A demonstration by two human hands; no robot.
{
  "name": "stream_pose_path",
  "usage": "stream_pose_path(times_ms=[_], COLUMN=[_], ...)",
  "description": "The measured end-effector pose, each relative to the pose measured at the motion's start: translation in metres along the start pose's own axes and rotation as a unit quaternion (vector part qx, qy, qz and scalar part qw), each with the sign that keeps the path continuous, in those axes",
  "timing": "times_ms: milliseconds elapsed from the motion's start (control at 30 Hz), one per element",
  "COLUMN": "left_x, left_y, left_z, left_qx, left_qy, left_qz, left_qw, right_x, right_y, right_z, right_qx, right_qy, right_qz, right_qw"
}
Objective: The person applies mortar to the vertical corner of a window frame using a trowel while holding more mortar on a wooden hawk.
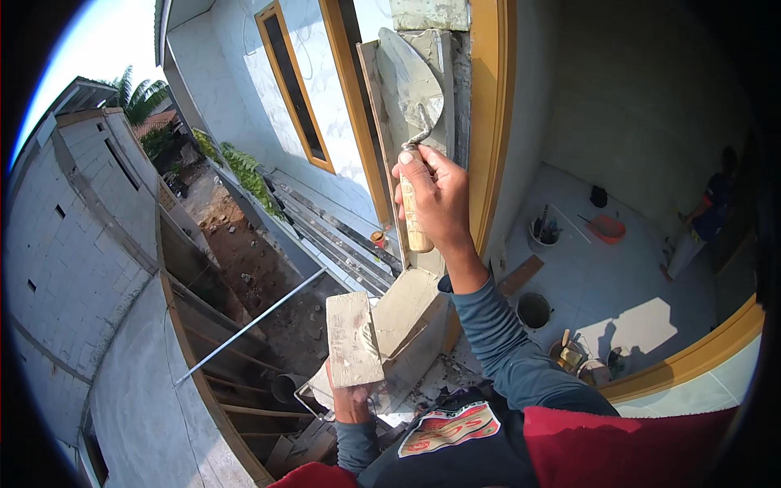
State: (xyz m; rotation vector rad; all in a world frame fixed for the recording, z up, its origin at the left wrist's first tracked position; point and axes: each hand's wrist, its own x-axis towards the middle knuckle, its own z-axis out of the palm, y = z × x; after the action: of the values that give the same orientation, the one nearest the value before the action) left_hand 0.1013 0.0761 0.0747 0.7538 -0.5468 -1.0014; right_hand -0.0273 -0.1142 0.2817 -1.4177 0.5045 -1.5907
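My right hand (439,191) is closed around the wooden handle of a pointed trowel (417,85). The mortar-smeared blade points up in front of a narrow grey wall strip (431,49); whether it touches the wall I cannot tell. Lower down, my left hand (350,403) holds up a flat rectangular board (348,346) coated in dried mortar, with a small lump of mortar at its right edge. The board hides most of that hand's fingers. An upright wooden batten (376,114) lines the strip's left edge. Beside the board lies a mortar-covered ledge (405,301).
An orange door frame (493,98) stands right of the strip. Inside the room are buckets (534,311), an orange basin (606,229) and another person (706,211). Planks (325,224) lie left. A pale pole (252,324) crosses above a drop toward a block wall (77,220).
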Motion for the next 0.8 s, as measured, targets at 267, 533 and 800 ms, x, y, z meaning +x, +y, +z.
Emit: stream_pose_path(times_ms=[267, 533, 800], left_x=[-0.003, -0.003, -0.007], left_y=[-0.002, -0.001, -0.002], left_z=[-0.008, -0.005, -0.011], left_qx=[-0.192, 0.097, -0.148], left_qy=[0.010, -0.012, 0.038], left_qz=[-0.050, 0.022, -0.034], left_qw=[0.980, 0.995, 0.988], right_x=[-0.016, -0.001, -0.023], right_y=[-0.003, 0.033, 0.024], right_z=[0.001, 0.008, -0.002], right_qx=[0.037, 0.016, 0.052], right_qy=[-0.003, -0.014, 0.032], right_qz=[-0.047, -0.030, -0.098], right_qw=[0.998, 0.999, 0.993])
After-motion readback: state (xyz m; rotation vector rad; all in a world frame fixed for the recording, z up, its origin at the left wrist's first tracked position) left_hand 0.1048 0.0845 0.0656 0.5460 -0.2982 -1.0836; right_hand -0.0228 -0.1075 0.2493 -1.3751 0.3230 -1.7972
